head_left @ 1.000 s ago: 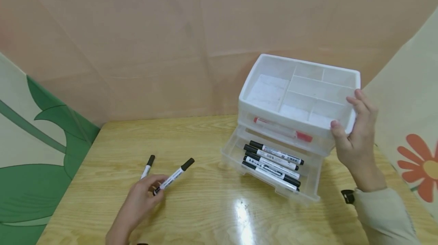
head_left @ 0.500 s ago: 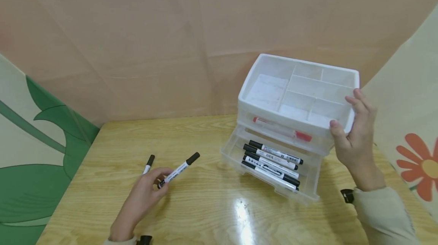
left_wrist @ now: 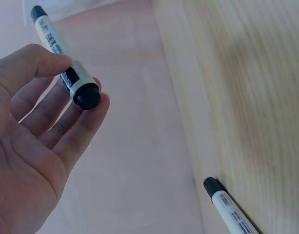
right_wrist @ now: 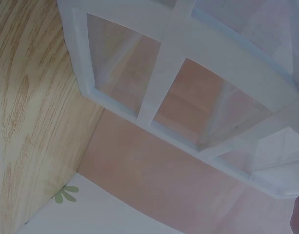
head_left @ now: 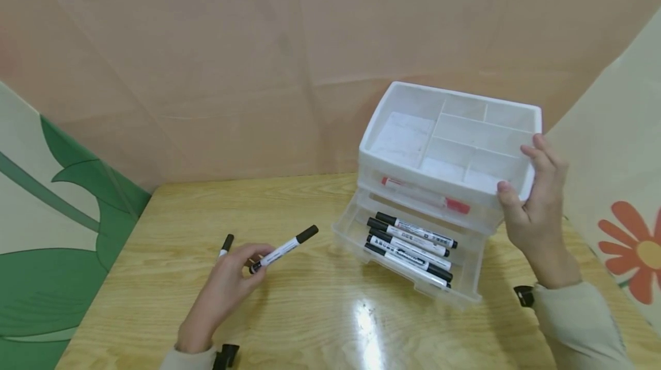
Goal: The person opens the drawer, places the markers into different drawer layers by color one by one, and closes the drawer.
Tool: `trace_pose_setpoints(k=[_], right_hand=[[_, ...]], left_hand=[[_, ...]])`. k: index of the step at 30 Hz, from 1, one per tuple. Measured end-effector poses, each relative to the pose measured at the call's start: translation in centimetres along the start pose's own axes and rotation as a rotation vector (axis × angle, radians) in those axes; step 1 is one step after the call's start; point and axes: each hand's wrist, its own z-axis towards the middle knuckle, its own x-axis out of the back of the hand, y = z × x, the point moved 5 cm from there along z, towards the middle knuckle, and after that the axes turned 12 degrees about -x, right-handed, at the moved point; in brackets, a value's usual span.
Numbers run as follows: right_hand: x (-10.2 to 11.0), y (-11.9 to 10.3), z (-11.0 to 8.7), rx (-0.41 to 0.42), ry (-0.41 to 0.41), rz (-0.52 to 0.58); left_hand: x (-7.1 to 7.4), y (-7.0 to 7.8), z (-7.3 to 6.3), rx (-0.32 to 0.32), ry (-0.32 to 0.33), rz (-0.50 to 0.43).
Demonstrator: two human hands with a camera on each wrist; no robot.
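In the head view my left hand (head_left: 224, 284) pinches a white marker (head_left: 283, 250) with a black cap, thumb and fingertips near its rear end, above the wooden table. The left wrist view shows thumb and fingers on the marker (left_wrist: 54, 44), cap pointing away. A second black-capped marker (left_wrist: 232, 214) lies on the table, partly hidden behind my left hand in the head view. My right hand (head_left: 539, 221) grips the right end of a white desktop drawer box (head_left: 428, 169), thumb at the front corner and fingers at the side rim. Its lower clear drawer (head_left: 472, 284) is pulled out.
Several black-capped markers (head_left: 413, 238) lie side by side in the pulled-out drawer. Behind the upper drawer front shows a red marker (head_left: 426, 195). Divided compartments (head_left: 403, 135) form the box's top. A beige cloth backdrop (head_left: 232, 100) hangs along the table's far edge.
My left hand has moved right and away from me, carrying the pinched marker toward the drawer. My right hand stays on the box, and the second marker lies where it was.
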Motion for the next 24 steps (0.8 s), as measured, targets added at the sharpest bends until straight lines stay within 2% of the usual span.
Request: trace_pose_setpoints(k=[6, 15, 24], right_hand=[[-0.1, 0.2, -0.1, -0.016, 0.013, 0.011], [0.0, 0.3, -0.2, -0.028, 0.003, 0.001], [-0.1, 0.4, -0.2, -0.027, 0.013, 0.012]], left_hand=[[0.0, 0.8, 0.7, -0.060, 0.021, -0.010], [-0.2, 2.0, 1.8, -0.045, 0.005, -0.047], [-0.8, 3.3, 2.7, -0.176, 0.067, -0.063]])
